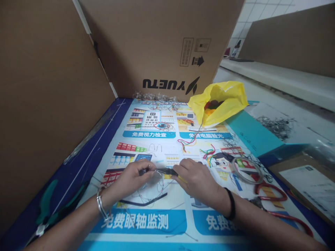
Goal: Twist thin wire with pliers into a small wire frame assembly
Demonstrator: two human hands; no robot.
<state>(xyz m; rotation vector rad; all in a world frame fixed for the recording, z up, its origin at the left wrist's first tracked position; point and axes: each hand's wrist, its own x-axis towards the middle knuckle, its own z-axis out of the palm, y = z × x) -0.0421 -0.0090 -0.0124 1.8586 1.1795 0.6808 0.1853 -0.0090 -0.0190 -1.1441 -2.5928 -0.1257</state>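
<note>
My right hand (196, 177) is wrapped round a pair of pliers (169, 171) with dark jaws and a yellow grip, pointing left. Facing it, my left hand (138, 174) pinches thin wire (158, 171) at the tip of the jaws. Fine loops of wire hang below the fingers, too thin to follow fully. Under them a short black strip (146, 202) lies on the printed sheet (178, 195). Beyond my hands are two bent silver wire pieces (155, 147) and bunches of coloured threads (209, 153).
Cardboard walls (162, 45) stand behind and at left. A yellow bag (222, 101) lies open at the back right. Green-handled cutters (48, 205) rest at left; red-handled scissors (272, 195) and a clear roll (247, 170) at right. Tangled wire (277, 127) lies farther right.
</note>
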